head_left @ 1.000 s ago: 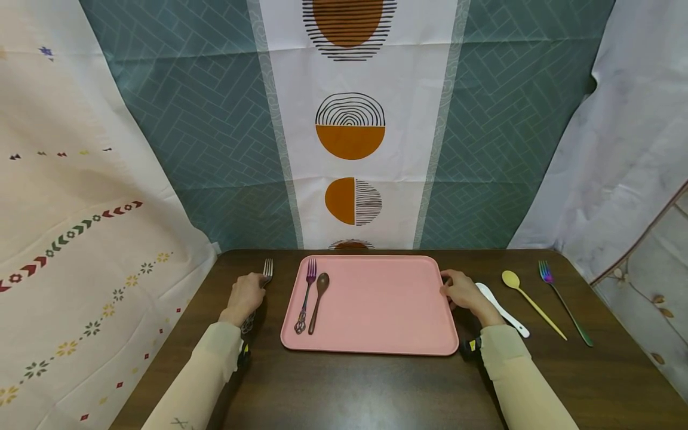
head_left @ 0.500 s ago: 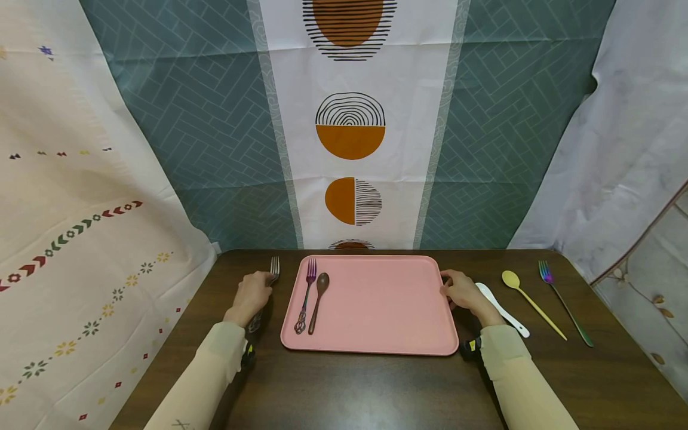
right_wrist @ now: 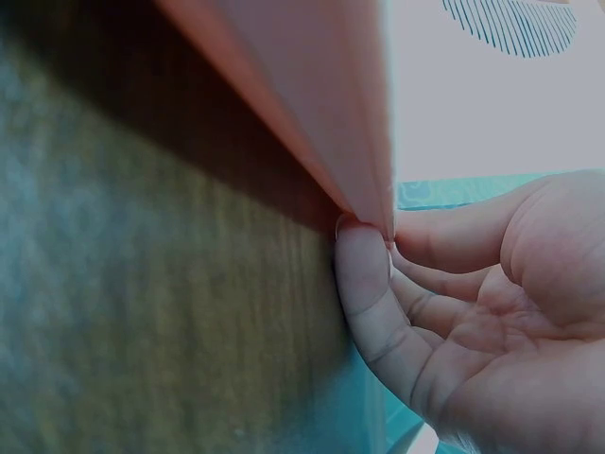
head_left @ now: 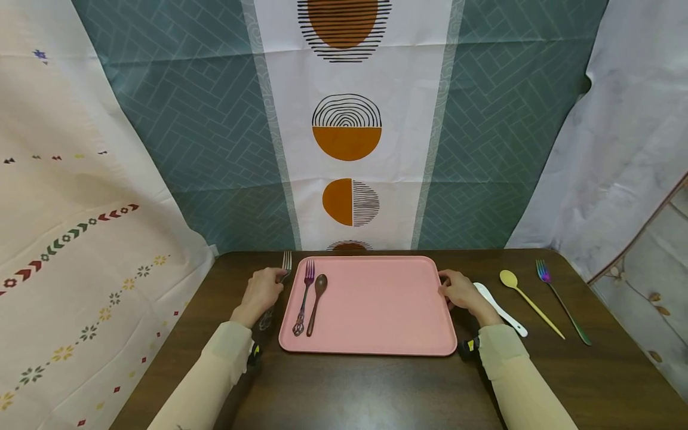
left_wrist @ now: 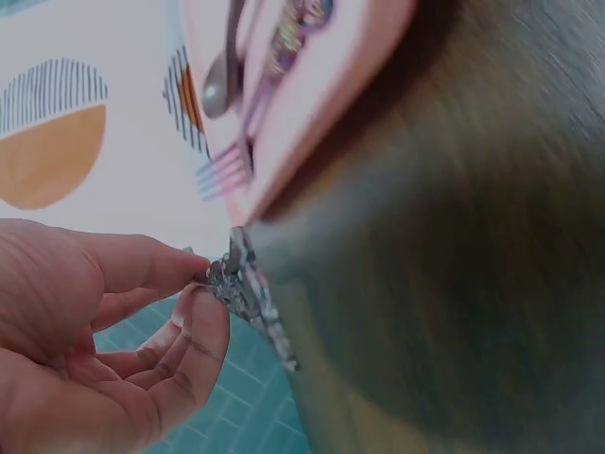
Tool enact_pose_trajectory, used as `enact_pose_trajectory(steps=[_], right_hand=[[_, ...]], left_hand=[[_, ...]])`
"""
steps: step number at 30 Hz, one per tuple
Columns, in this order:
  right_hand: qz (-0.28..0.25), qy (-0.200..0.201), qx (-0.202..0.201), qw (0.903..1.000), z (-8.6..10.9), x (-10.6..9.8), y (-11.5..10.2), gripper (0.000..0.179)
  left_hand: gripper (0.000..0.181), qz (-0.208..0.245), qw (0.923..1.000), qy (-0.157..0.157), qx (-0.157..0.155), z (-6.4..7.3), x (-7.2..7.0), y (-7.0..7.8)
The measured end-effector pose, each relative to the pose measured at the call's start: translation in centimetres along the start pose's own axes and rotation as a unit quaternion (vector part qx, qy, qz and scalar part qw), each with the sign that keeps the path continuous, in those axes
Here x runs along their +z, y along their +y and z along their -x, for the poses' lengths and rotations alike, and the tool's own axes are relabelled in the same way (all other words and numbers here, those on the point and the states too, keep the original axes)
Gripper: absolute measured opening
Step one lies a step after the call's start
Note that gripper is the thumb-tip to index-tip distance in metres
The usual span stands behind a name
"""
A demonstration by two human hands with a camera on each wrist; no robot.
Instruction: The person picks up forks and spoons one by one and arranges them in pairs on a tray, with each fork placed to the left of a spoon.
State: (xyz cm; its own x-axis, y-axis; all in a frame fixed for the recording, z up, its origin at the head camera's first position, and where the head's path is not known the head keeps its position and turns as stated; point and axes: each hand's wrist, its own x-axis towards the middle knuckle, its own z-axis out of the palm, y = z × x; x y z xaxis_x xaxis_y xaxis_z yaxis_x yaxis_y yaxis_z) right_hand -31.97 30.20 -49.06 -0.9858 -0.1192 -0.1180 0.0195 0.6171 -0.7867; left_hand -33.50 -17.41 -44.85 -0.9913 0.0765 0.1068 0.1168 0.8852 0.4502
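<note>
Just left of the pink tray (head_left: 376,307), my left hand (head_left: 263,294) pinches a silver fork (head_left: 287,261) between thumb and fingers, its tines pointing away. The left wrist view shows the fork's ornate handle (left_wrist: 248,288) held above the table, partly behind the fingertips. On the tray's left side lie a purple fork (head_left: 309,273) with a decorated handle and a dark brown spoon (head_left: 321,284), side by side. At the tray's right edge, my right hand (head_left: 461,291) grips the rim, thumb and finger on either side of it in the right wrist view.
Right of the tray, a white spoon (head_left: 502,312) lies partly behind the right forearm. A yellow spoon (head_left: 532,303) and a rainbow fork with a green handle (head_left: 564,307) lie beyond it. Patterned cloths (head_left: 215,149) hang behind the dark wooden table (head_left: 365,394).
My left hand has moved right with the silver fork, closer to the tray's left edge. The right hand keeps its grip on the tray, which stays in place. The head view has shifted slightly.
</note>
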Motion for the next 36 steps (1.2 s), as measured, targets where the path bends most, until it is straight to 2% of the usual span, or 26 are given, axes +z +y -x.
enact_pose_trajectory(steps=[10,17,23,36], right_hand=[[0.0,0.003,0.006,1.0,0.0,0.0,-0.2,0.055],[-0.011,-0.001,-0.005,0.9999,0.2,0.0,-0.1,0.055],[-0.011,-0.002,-0.004,0.9999,0.1,0.0,0.0,0.055],[-0.005,0.002,0.006,1.0,0.0,0.1,0.0,0.055]], left_hand=[[0.038,0.008,0.9999,0.005,0.006,0.1,0.1,1.9],[0.031,0.022,0.9994,0.013,0.026,0.3,0.7,3.1],[0.029,0.014,0.9993,0.026,0.025,-0.1,0.8,4.0],[0.035,0.024,0.9995,0.003,0.022,-0.2,0.8,5.5]])
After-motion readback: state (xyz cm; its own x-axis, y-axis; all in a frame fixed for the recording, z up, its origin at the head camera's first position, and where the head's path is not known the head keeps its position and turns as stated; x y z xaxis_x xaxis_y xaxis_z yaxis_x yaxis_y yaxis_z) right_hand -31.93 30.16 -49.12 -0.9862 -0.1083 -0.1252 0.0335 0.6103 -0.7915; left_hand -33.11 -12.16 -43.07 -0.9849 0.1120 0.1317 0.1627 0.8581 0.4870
